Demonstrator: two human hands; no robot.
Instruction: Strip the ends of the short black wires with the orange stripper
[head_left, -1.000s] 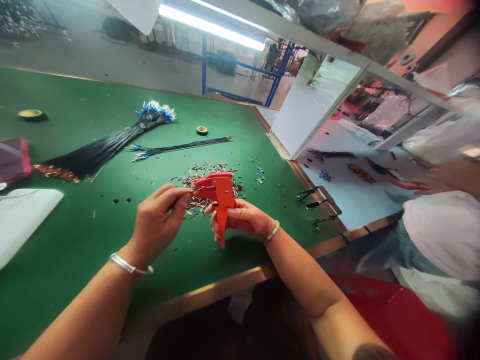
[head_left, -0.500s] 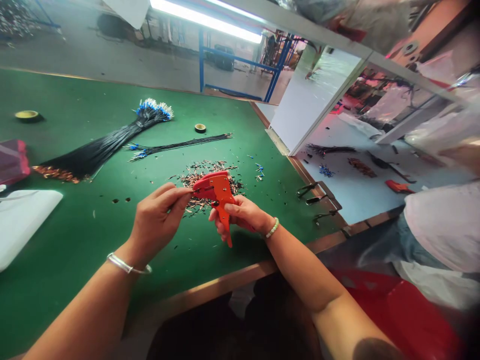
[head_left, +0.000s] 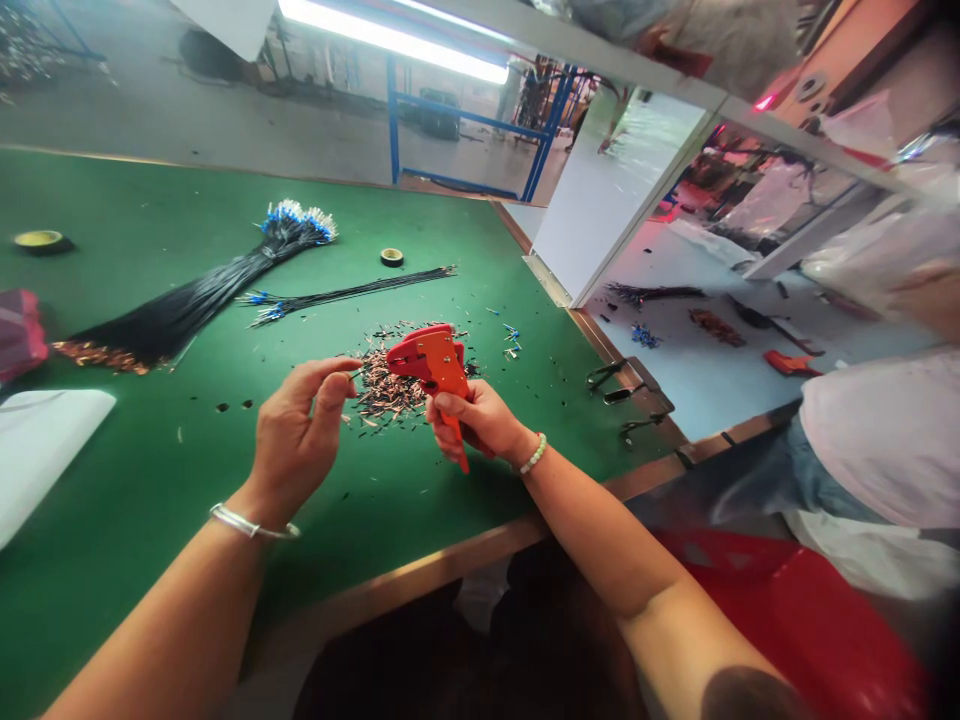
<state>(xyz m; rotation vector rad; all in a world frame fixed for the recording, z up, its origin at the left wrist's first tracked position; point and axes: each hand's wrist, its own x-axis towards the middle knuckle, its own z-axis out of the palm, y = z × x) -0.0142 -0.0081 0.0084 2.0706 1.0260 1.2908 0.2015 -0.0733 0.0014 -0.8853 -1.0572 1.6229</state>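
My right hand (head_left: pixel 480 420) is wrapped round the handles of a red and orange wire stripper (head_left: pixel 442 365), its jaws pointing left. To the left of the jaws, apart from them, my left hand (head_left: pixel 300 425) pinches a short, thin dark wire (head_left: pixel 355 374) between thumb and forefinger. Most of that wire is hidden by the fingers. Under and behind the tool lies a heap of copper and black wire scraps (head_left: pixel 386 395). Farther back are a few black wires with blue ends (head_left: pixel 352 290) and a thick bundle of black wires (head_left: pixel 195 300) with blue and white tips.
Rolls of tape (head_left: pixel 391 257) lie on the green table (head_left: pixel 150 470). Small blue-ended pieces (head_left: pixel 511 338) are scattered right of the heap. Metal clamps (head_left: pixel 630 390) sit at the table's right edge. On a neighbouring table is another red tool (head_left: pixel 789 362), beside a seated person (head_left: pixel 885 430).
My left hand has drawn back left from the stripper's jaws, so a gap now shows between them. The stripper has risen slightly in my right hand. The whole view has shifted a little.
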